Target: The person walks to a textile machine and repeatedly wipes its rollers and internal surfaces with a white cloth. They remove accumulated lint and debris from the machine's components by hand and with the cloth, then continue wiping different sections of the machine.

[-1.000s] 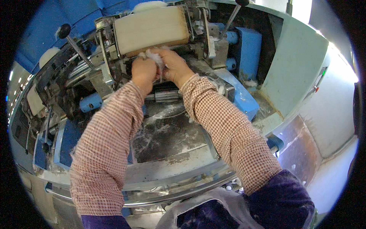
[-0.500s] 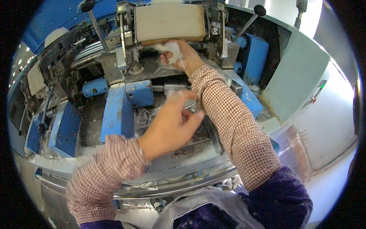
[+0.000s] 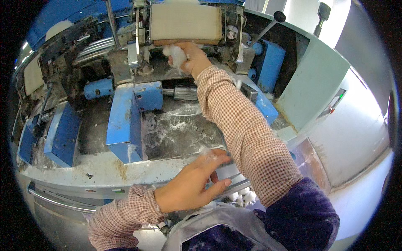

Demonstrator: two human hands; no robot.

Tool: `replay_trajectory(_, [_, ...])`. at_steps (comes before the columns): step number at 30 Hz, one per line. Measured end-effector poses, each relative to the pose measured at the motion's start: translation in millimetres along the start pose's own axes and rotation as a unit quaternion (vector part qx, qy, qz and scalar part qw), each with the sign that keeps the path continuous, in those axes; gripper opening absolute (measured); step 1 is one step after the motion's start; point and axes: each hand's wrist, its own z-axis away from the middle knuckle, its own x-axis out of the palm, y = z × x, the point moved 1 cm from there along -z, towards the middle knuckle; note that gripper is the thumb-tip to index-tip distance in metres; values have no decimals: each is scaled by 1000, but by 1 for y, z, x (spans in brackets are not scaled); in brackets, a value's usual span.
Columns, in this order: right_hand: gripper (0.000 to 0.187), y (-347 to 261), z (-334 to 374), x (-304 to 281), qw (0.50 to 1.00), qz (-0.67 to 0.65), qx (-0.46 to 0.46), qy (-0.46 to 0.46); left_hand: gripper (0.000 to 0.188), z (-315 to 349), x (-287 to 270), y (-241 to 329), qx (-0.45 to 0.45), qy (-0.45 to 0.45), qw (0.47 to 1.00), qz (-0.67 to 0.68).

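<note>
Just below the cream-coloured apron belt [image 3: 186, 25] of a machine, my right hand [image 3: 194, 58] is closed around a tuft of white cotton fluff [image 3: 176, 56]. The fluff bulges out on the left side of the fingers, and its lower end hangs loose. My left hand [image 3: 188, 184] is held over the machine's front edge, near my body. Its fingers are curved and its thumb stands apart, with nothing gripped between them. Wisps of white fibre cling to its knuckles.
Blue metal blocks [image 3: 121, 125] rise left of the dusty metal bed [image 3: 180, 129]. Black-knobbed levers [image 3: 279, 16] stick up on both sides of the belt. A pale green housing [image 3: 314, 88] stands to the right. A chrome rail [image 3: 63, 203] runs along the front.
My left hand has drawn back from the bed toward the front edge. The right hand stays under the belt with the fluff, its grip turned slightly. The whole view has shifted a little.
</note>
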Motion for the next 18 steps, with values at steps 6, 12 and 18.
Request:
replay_trajectory(6, [34,13,12,14,983,-179,-36,-29,42,1,-10,-4,-4,74,997,-5])
replay_trajectory(12, [22,20,-3,19,983,-182,-17,31,41,8,-7,2,-58,76,995,38])
replay_trajectory(18, [24,20,-11,13,992,-118,-18,34,38,8,0,-7,-107,61,986,114])
